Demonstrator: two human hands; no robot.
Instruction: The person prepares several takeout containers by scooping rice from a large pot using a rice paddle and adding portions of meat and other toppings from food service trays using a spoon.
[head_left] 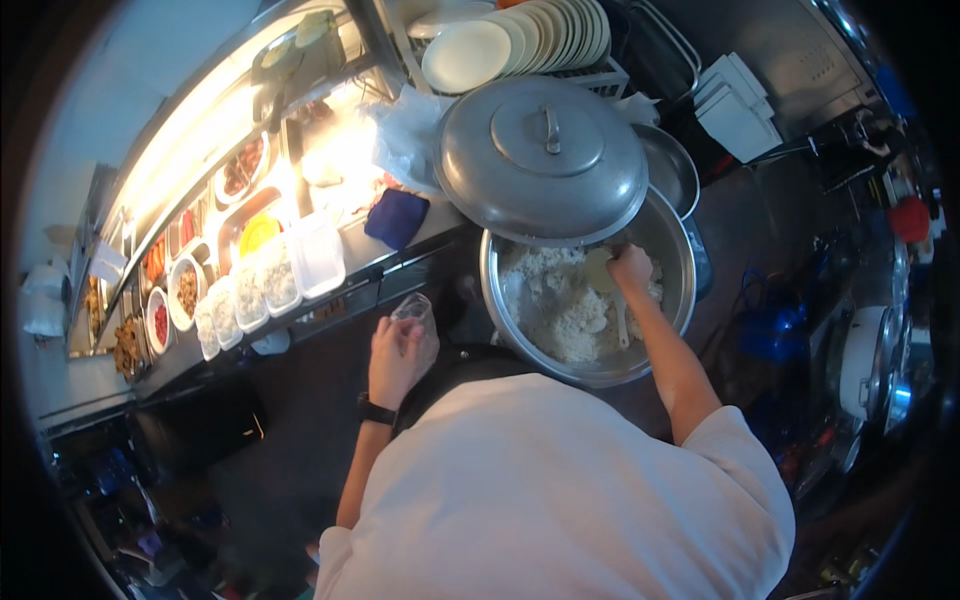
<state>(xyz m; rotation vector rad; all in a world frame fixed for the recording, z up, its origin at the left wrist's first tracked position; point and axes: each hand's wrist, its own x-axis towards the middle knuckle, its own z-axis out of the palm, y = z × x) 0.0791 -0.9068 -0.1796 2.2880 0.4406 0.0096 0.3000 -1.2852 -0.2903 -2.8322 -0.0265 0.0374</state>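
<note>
- White rice, loose w/ some clumps, in the big metal pot; lid overhangs its far side.
- R hand: closed, apparently gripping a pale scoop down at the rice (fingers hide the hold itself).
- L hand: fingers curled in on a clear bag, left of the pot & apart from it; can't tell how wide the bag's mouth is.
- Step in hand, prob.: scooping rice.
- Next move calls for, I'd say: scoop level, clear of lid edge & the white utensil standing in the rice, w/ bag opened & brought nearer.
</note>
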